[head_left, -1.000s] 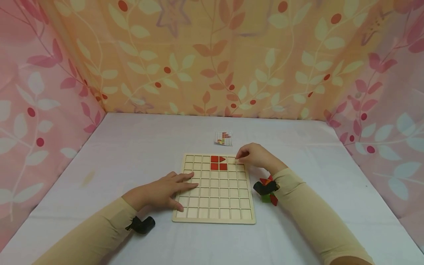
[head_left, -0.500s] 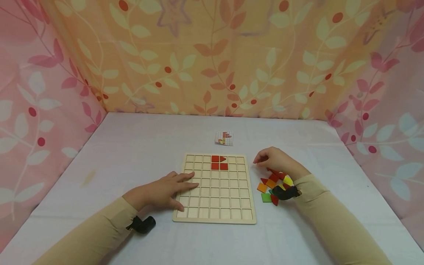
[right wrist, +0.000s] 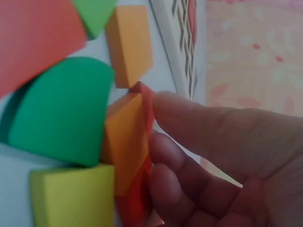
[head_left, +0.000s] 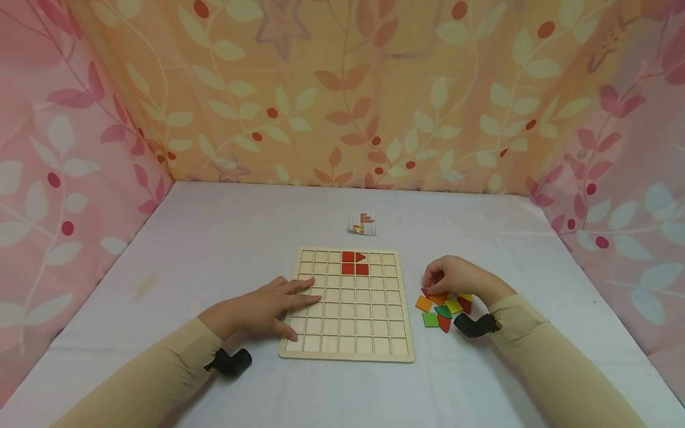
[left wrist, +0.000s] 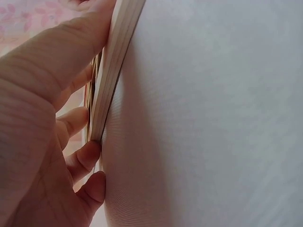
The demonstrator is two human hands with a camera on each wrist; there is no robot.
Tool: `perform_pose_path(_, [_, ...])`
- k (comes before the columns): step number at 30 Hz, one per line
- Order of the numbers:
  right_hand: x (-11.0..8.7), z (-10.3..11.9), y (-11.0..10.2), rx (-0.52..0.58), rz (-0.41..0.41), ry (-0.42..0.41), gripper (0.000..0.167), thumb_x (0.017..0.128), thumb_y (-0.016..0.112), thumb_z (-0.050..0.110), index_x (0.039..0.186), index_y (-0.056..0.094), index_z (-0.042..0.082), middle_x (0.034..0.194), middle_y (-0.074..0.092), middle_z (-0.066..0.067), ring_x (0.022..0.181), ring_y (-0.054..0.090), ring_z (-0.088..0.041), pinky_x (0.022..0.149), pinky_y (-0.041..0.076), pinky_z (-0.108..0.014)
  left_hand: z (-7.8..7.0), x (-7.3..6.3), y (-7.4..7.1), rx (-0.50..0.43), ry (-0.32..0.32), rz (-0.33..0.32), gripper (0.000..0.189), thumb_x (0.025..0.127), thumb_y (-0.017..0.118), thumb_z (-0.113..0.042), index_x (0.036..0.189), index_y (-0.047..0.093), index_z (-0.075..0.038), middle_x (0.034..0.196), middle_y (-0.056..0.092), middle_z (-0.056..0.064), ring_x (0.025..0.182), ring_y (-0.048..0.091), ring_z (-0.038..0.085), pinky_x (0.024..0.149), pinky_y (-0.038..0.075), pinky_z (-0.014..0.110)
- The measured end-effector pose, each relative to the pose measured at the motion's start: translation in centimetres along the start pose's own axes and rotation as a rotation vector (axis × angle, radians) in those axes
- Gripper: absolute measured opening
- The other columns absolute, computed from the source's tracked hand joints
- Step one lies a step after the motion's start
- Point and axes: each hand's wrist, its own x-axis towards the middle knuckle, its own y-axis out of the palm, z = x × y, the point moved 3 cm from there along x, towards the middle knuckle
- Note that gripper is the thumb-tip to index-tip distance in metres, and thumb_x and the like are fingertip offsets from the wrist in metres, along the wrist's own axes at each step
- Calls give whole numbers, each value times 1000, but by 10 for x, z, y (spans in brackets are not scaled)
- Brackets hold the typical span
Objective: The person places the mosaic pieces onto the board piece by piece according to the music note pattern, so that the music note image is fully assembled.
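Note:
A pale wooden grid board (head_left: 346, 309) lies on the table, with three red squares (head_left: 348, 269) and a red triangle (head_left: 360, 257) in its upper cells. My left hand (head_left: 262, 306) rests on its left side, fingers spread over the cells, thumb near the lower left rim. My right hand (head_left: 457, 276) is at a pile of coloured tiles right of the board, fingers bent. In the right wrist view its thumb and fingertips touch a loose red piece (right wrist: 147, 106) beside an orange square (right wrist: 125, 142); whether they pinch it is unclear.
A small printed pattern card (head_left: 363, 223) lies behind the board. Around the pile are an orange square (head_left: 423, 303), a light green square (head_left: 430, 320), a dark green rounded piece (head_left: 442, 311) and yellow and red pieces. Patterned cloth walls (head_left: 342, 119) enclose the white table.
My right hand has moved from the board's upper right corner, right and down to the pile, uncovering more tiles. My left hand and the tiles on the board stay put.

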Motion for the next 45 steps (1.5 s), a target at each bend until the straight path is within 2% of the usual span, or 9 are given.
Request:
perform_pose_path(7, [-2,0,5,-46,9,-60,11,76,72,8,81,62,9,66,51,-3,63,49,-18,58,42,-30,-1,0,0,8,-2,2,81,73,60,-61,143,30,-33,152,15,-1,113,30,16,91,32,39])
perform_pose_path(12, [-3,2,5,-82,-2,-63,11,76,72,8,79,61,9,65,52,-2,63,50,-17,58,42,-30,-2,0,0,7,0,0,81,73,61,-60,143,30,-32,153,14,-1,112,30,16,91,32,39])
perform_pose_path(21, [-2,2,4,-43,15,-65,9,79,69,7,81,61,8,71,57,-3,65,52,-19,59,45,-32,-1,0,0,9,5,-5,81,73,60,-61,143,30,-32,152,15,0,112,31,16,91,33,38])
perform_pose_path(25, [-1,3,2,-3,7,-30,8,81,68,11,83,61,8,75,59,-5,67,52,-21,58,46,-33,0,0,0,10,4,-1,81,74,61,-60,143,29,-33,153,14,-1,112,30,15,91,33,38])
perform_pose_path(31, [1,8,-9,14,-79,29,5,82,67,14,84,62,12,77,58,-7,60,52,-26,49,47,-35,-1,-1,-1,4,4,-2,81,74,62,-59,143,30,-32,152,14,-1,112,30,14,91,33,37])
perform_pose_path(33, [3,11,-11,15,-100,18,5,82,66,14,84,62,12,77,58,-8,59,51,-27,48,46,-35,-1,0,-1,7,5,-3,81,74,61,-59,143,30,-32,153,14,0,112,30,15,91,33,37])
perform_pose_path(37, [10,18,-10,-5,-144,-61,6,83,67,15,83,62,12,78,59,-5,65,50,-25,54,43,-32,-1,0,-1,12,9,-3,81,74,61,-61,143,30,-32,153,14,0,111,30,15,91,32,37])
perform_pose_path(41, [19,28,-4,7,-181,-120,7,81,68,14,82,62,10,77,60,-1,73,48,-20,63,40,-31,0,0,0,11,7,-2,81,73,60,-61,143,29,-33,153,14,-1,111,30,15,91,32,37])
perform_pose_path(45, [28,40,4,22,-208,-151,9,79,70,14,81,62,10,74,59,0,73,49,-19,65,40,-30,0,0,0,4,4,-2,81,73,60,-62,143,30,-33,153,14,-1,112,30,15,91,32,38])
